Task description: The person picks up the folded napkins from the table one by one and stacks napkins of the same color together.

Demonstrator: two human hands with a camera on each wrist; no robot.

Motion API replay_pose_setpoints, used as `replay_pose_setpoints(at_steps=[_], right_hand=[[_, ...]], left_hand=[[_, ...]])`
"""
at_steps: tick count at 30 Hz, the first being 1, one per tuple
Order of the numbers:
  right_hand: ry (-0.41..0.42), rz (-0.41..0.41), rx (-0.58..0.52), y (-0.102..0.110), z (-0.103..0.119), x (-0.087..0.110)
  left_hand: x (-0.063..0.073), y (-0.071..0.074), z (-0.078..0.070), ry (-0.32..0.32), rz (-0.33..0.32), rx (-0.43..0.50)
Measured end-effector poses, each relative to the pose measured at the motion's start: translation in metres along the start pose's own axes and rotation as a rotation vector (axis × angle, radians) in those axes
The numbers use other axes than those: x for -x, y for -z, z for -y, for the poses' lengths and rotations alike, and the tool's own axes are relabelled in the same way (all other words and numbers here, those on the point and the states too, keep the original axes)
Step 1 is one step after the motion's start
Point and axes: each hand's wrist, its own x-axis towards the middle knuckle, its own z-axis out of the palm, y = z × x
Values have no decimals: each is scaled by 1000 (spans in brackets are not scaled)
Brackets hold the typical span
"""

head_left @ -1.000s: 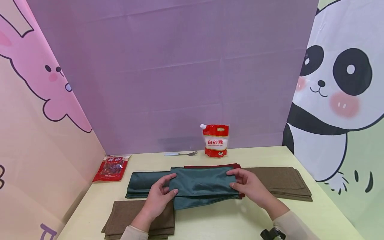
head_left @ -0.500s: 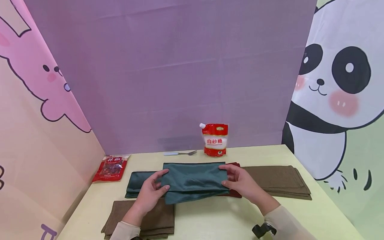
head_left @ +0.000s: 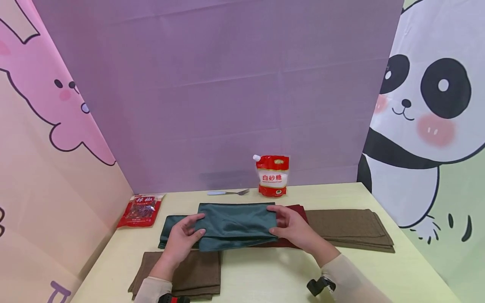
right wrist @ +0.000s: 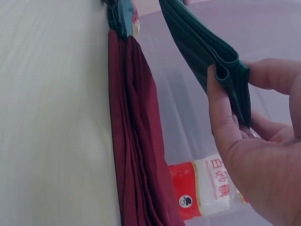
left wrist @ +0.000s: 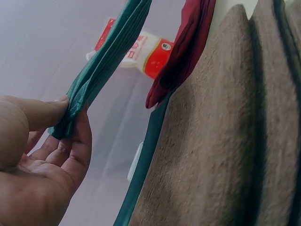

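A folded, shiny dark green cloth (head_left: 236, 225) is held between both hands, raised over the table. My left hand (head_left: 178, 243) pinches its left end between thumb and fingers, and my right hand (head_left: 297, 229) pinches the right end. Stacked folds show at the cloth's edge (right wrist: 207, 44) in the right wrist view. Beneath and behind it lies a folded dark red cloth (head_left: 301, 211), partly hidden. To the left, another folded green cloth (head_left: 172, 223) rests on the table, overlapped by the raised one in the head view.
Folded brown cloths (head_left: 348, 227) lie at the right, and more brown cloths (head_left: 201, 273) at the front left. Along the back of the table (head_left: 265, 277) are a fork (head_left: 227, 193) and a red-and-white sugar pouch (head_left: 273, 176). A red packet (head_left: 142, 211) lies at the back left.
Both hands have moved left and slightly away from me with the green cloth, towards the other green cloth. More of the red cloth shows on the right.
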Motion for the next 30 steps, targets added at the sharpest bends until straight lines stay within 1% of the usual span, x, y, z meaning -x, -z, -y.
replay_pose_setpoints(at_steps=[6,8,10,15,19,23,25,30], right_hand=[[-3,5,-11,-10,2,-8],[-6,8,-9,-14,3,-11],[-7,8,-14,-17,3,-13],[-1,-10,-19,-25,5,-18],[-1,-20,-21,-33,7,-24],[11,-14,-29,-41,6,-30],[17,-14,-38,-46,6,-33],[22,-20,-80,-56,3,-41]], left_hand=[[-3,10,4,-6,-8,44],[-3,13,5,0,-6,53],[-3,16,6,19,-7,60],[-3,24,8,27,-2,83],[-5,30,11,32,-28,87],[-6,37,15,29,-58,83],[-6,40,16,36,-71,84],[-7,48,18,76,-101,76]])
